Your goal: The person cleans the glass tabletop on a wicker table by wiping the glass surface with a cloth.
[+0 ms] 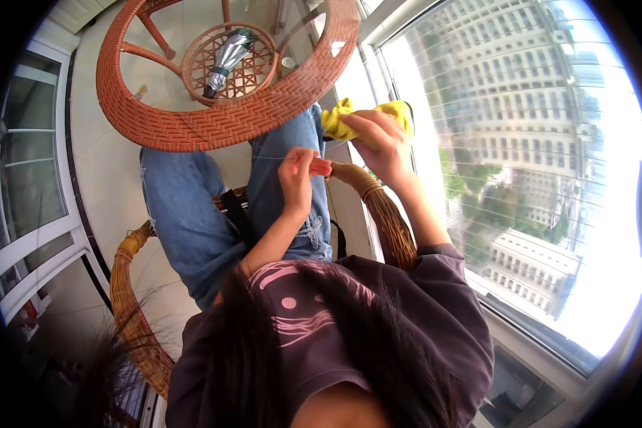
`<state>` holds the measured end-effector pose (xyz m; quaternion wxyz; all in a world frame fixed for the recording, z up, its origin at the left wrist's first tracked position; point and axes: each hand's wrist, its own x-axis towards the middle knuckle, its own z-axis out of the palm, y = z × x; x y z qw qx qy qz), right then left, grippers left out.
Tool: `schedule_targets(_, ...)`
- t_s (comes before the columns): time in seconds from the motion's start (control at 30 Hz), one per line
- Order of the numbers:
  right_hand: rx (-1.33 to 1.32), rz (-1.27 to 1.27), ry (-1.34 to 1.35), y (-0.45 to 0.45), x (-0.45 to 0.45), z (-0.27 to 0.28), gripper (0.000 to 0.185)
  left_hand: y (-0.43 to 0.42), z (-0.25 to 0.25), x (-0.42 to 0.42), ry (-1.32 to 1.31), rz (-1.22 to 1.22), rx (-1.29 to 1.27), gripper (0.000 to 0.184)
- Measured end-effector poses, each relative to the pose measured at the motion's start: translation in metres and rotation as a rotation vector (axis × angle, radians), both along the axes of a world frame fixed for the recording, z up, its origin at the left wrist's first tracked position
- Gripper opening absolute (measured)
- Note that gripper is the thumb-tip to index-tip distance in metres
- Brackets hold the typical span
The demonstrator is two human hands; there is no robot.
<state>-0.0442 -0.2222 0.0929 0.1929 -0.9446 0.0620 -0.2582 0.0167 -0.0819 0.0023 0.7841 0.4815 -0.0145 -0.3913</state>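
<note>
In the head view, the right hand [381, 143] clasped the bunched yellow cloth [339, 123] beside the window [492, 135], while the left hand's [297, 187] fingers were drawn together near a thin strand [267, 158], their grip impossible to confirm. Good handling called for gentle, even tension, with the strand clear of the armrest [394, 232].

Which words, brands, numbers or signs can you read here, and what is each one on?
No readable text anywhere.
Pink print on the dark shirt: curved lines and dots, no legible letters.
Silver-and-green folded umbrella: no legible label.
Bright yellow cloth in the right hand: no visible lettering.
Pale buildings outside: too blurred for signs.
</note>
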Motion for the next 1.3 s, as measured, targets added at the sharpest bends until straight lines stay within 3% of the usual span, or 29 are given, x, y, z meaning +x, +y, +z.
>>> schedule_targets(0.07, 0.023, 0.225, 0.202, 0.020, 0.009, -0.012, 0.043, 0.000, 0.004, -0.001, 0.031, 0.007, -0.018, 0.019)
schedule_targets(0.13, 0.044, 0.216, 0.153, 0.016, 0.009, -0.028, 0.043, -0.001, 0.007, -0.003, 0.023, 0.089, -0.044, 0.022)
schedule_targets(0.23, -0.177, -0.010, 0.091, -0.019, 0.005, -0.047, 0.036, 0.002, -0.008, -0.003, -0.031, 0.034, -0.014, 0.024)
schedule_targets(0.3, -0.008, -0.377, 0.151, -0.058, 0.005, -0.046, 0.026, 0.001, -0.008, -0.003, -0.020, 0.040, -0.028, 0.025)
schedule_targets(0.37, -0.013, -0.585, 0.226, -0.092, 0.005, -0.043, 0.023, 0.001, -0.009, -0.003, -0.013, 0.042, -0.042, 0.026)
schedule_targets(0.5, -0.165, -0.468, 0.238, -0.063, 0.013, -0.043, 0.021, 0.001, -0.012, -0.004, 0.004, 0.045, -0.057, 0.026)
schedule_targets(0.6, -0.082, -0.017, 0.114, -0.015, 0.010, -0.040, 0.028, 0.001, -0.008, -0.003, 0.006, 0.048, -0.044, 0.025)
schedule_targets(0.67, -0.095, 0.203, 0.178, 0.003, 0.004, -0.024, 0.029, 0.002, -0.006, -0.003, 0.003, 0.046, -0.032, 0.025)
schedule_targets(0.73, -0.077, 0.085, 0.318, -0.015, -0.006, -0.040, 0.033, 0.002, -0.006, -0.004, 0.007, 0.053, -0.034, 0.024)
schedule_targets(0.87, -0.113, -0.468, 0.254, -0.062, 0.001, -0.040, 0.021, 0.004, -0.010, -0.003, 0.011, 0.022, -0.041, 0.026)
schedule_targets(0.97, -0.222, -0.337, 0.250, -0.037, 0.011, -0.039, 0.021, 0.002, -0.011, -0.004, -0.004, 0.045, -0.054, 0.024)
schedule_targets(1.07, -0.197, 0.168, 0.292, 0.011, 0.010, -0.016, 0.028, 0.002, -0.011, -0.003, -0.005, 0.030, -0.061, 0.024)
schedule_targets(1.17, -0.154, 0.138, 0.320, -0.009, -0.004, -0.032, 0.030, 0.004, -0.007, -0.002, -0.005, 0.041, -0.039, 0.025)
schedule_targets(1.27, -0.164, -0.272, 0.330, -0.046, -0.008, -0.029, 0.025, 0.003, -0.011, -0.003, -0.018, 0.032, -0.056, 0.026)
schedule_targets(1.3, -0.168, -0.272, 0.335, -0.046, -0.009, -0.031, 0.025, 0.003, -0.013, -0.005, -0.013, 0.032, -0.058, 0.026)
